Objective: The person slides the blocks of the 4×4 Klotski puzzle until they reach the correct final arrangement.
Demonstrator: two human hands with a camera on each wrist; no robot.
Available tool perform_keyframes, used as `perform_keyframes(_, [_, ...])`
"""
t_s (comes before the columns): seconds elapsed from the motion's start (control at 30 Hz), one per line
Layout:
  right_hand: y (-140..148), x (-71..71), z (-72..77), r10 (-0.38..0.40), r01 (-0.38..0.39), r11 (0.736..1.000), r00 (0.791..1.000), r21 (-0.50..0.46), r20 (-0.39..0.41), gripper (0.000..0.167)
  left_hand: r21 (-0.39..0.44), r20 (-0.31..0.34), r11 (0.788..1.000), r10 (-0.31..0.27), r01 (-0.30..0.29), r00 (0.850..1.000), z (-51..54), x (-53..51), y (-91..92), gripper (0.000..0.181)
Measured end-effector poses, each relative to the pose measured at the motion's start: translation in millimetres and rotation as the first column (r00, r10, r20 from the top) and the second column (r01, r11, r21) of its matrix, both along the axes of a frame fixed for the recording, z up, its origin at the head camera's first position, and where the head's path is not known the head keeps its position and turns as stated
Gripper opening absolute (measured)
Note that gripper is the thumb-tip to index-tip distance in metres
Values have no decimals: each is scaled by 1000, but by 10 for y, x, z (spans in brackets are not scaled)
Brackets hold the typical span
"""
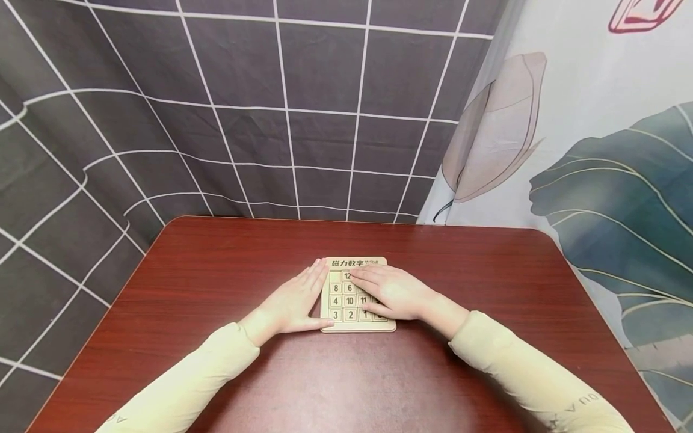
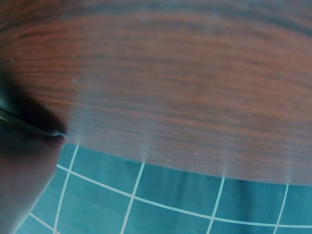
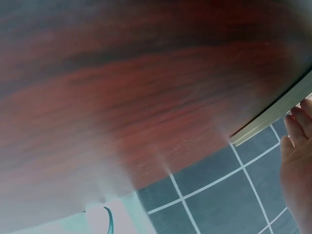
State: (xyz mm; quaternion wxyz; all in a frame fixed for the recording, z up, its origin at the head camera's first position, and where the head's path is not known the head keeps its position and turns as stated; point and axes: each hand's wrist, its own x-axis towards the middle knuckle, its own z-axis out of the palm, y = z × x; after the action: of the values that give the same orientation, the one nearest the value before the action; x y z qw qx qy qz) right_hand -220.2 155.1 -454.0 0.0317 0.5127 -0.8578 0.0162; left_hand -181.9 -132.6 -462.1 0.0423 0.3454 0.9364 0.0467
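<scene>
A pale wooden number slide puzzle [image 1: 357, 326] lies flat on the table, with numbered square tiles, printed characters along its top and a vacant square at its upper left. My left hand [image 1: 295, 304] lies along the puzzle's left edge, fingers straight and thumb at the lower left corner; part of it shows in the left wrist view [image 2: 24, 175]. Over the right-hand tiles rests my right hand [image 1: 397, 291], its fingers extended near the 12 tile [image 1: 347, 276] and hiding several tiles. The right wrist view has the puzzle's edge [image 3: 273, 113] beside that hand.
The reddish-brown wooden table [image 1: 216, 264] has rounded far corners. Behind it hangs a dark curtain [image 1: 319, 66] with a white grid, and at the right a pale curtain [image 1: 585, 78] with a leaf print.
</scene>
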Motion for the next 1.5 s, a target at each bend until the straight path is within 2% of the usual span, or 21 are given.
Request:
perform_keyframes(0.2, [-99, -26, -38, 16, -16, 1000, 1000, 10, -19, 63, -19, -8, 1000, -3, 3, 1000, -29, -12, -15, 112])
perform_keyframes(0.6, [-214, -11, 13, 28, -28, 1000, 999, 6, 38, 63, -8, -2, 1000, 2, -2, 1000, -25, -7, -7, 113])
perform_keyframes(0.83, [-108, 39, 93, 35, -34, 999, 999, -32, 27, 61, 3, 6, 1000, -2, 2, 1000, -8, -8, -2, 113])
perform_keyframes(1.2, [233, 24, 39, -20, 20, 999, 1000, -39, 12, 60, -10, 4, 1000, -4, 4, 1000, 15, 0, -6, 112])
perform_keyframes(1.5, [293, 6, 11, -9, 8, 999, 1000, -49, -8, 59, 1, 1, 1000, -4, 4, 1000, 21, 12, -1, 112])
